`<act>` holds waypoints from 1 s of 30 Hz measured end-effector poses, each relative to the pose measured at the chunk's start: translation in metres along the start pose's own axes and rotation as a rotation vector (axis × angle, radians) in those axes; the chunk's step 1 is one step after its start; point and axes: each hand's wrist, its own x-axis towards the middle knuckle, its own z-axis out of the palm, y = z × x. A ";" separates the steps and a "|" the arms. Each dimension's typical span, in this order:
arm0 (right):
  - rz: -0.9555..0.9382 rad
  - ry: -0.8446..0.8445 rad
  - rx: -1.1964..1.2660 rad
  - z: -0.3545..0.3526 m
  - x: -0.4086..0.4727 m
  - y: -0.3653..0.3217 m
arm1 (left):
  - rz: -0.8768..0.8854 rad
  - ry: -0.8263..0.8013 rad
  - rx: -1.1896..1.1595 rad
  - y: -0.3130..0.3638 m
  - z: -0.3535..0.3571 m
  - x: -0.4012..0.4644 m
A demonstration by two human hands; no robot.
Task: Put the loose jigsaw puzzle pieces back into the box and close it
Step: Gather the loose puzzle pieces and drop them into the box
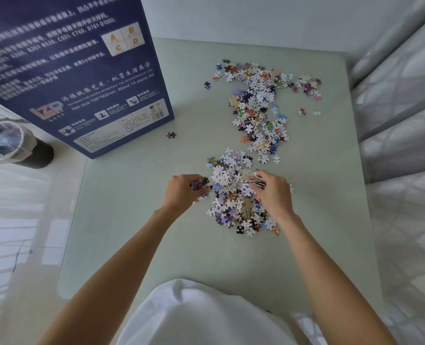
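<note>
left hand (181, 191) grip clamped on dark jigsaw pieces (199, 183) | right hand (272, 192) clamped on pale pieces (256, 181) | tall blue cardboard box (77, 70) stands up-left on pale green bench (131, 207) (left hand nearer)

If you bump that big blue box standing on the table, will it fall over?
Probably, yes. The blue box stands tall and looks thin, so it likely tips easily. It is cardboard, and many puzzle pieces lie outside it, so it may be light. It would probably flop flat on the table without breaking.
</note>
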 end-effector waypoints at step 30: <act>-0.570 0.056 0.669 -0.167 0.131 -0.338 | 0.287 0.733 0.223 0.062 -0.354 0.021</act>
